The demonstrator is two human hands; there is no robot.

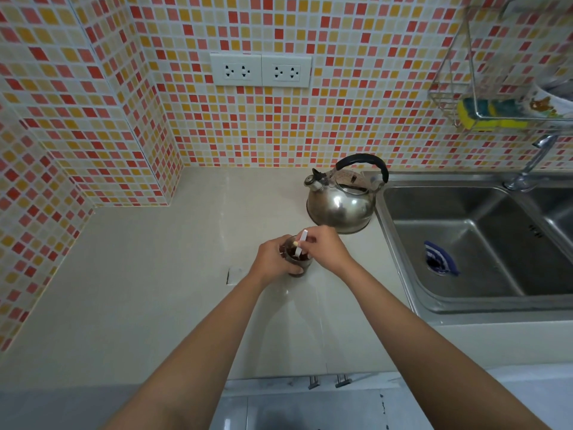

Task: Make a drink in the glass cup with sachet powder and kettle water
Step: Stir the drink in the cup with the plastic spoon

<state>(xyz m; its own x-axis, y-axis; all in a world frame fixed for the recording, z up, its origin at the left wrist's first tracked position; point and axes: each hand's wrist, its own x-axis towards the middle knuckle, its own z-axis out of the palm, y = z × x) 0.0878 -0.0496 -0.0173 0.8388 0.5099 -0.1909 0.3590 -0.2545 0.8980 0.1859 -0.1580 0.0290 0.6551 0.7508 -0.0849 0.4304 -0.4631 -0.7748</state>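
Note:
A glass cup (296,262) with dark brown drink in it stands on the cream counter (155,274). My left hand (274,259) wraps around the cup's left side. Over the cup's rim, my right hand (325,246) pinches a thin white stick (301,243), possibly a rolled sachet or a stirrer, whose lower end dips into the drink. A steel kettle (341,203) with a black handle rests on the counter just behind my right hand.
A steel sink (465,237) with a blue cloth at its drain lies to the right, with a tap above it. A wire rack (483,113) holding a sponge hangs on the tiled wall. A small clear scrap (234,274) lies left of the cup.

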